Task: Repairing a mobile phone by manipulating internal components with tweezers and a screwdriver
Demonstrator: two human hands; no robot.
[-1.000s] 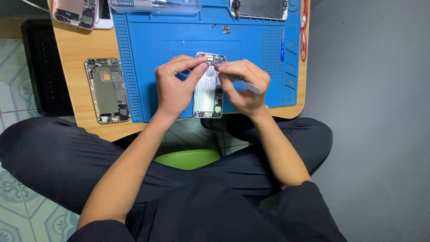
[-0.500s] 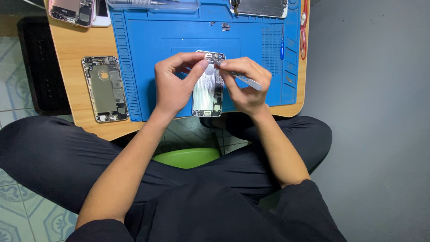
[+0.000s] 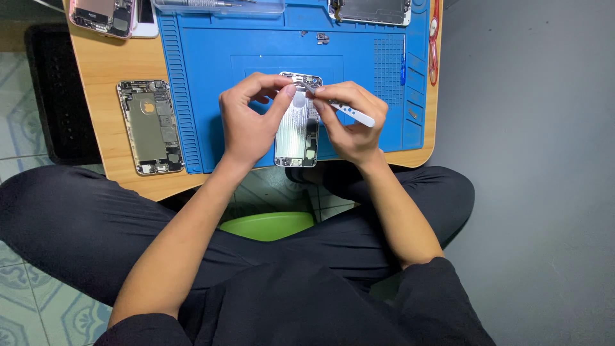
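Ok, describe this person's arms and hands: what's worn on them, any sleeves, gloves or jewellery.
Both forearms are bare from the elbow down. The left hand and right hand wear no gloves, and no rings, watch or bracelet show. Dark black fabric appears near the elbows, likely the short sleeves of a black top. Fingernails look short and unpainted.

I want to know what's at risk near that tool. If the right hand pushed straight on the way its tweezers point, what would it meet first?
The right hand aims its tweezers up-left at the top of the opened phone. They would probably meet the phone's upper end first, then the left hand fingertips there; depth is unclear.
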